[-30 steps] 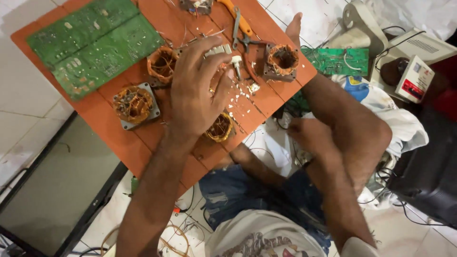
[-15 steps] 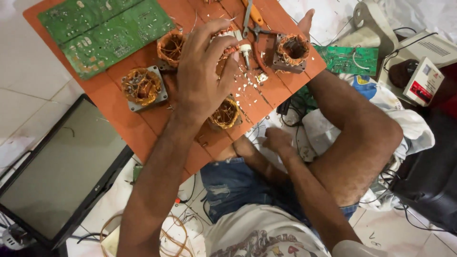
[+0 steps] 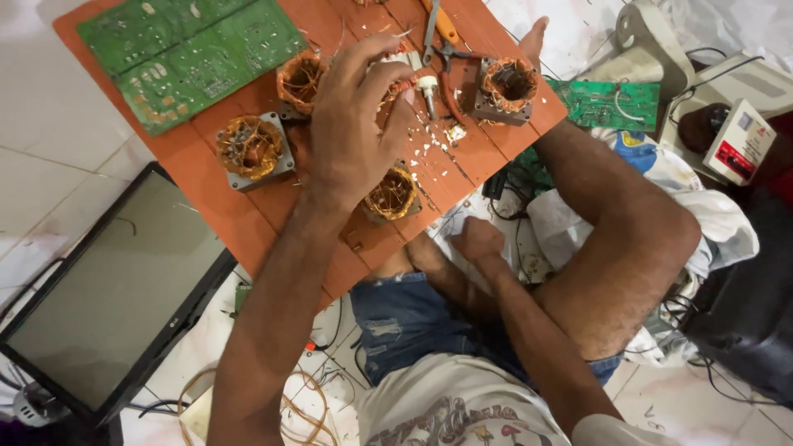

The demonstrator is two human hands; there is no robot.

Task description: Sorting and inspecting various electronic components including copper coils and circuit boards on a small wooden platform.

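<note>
One left hand [image 3: 351, 124] curled over coil [image 3: 395, 87].

L hand [image 3: 351, 124] reached out over the orange board [image 3: 248, 206], palm down, fingers [image 3: 388, 78] curled, tips pinched together near board's middle; forearm runs straight back toward the body. R hand [image 3: 477, 241] low, just off board's near edge, loosely closed, arm bent beside raised knee.
</note>
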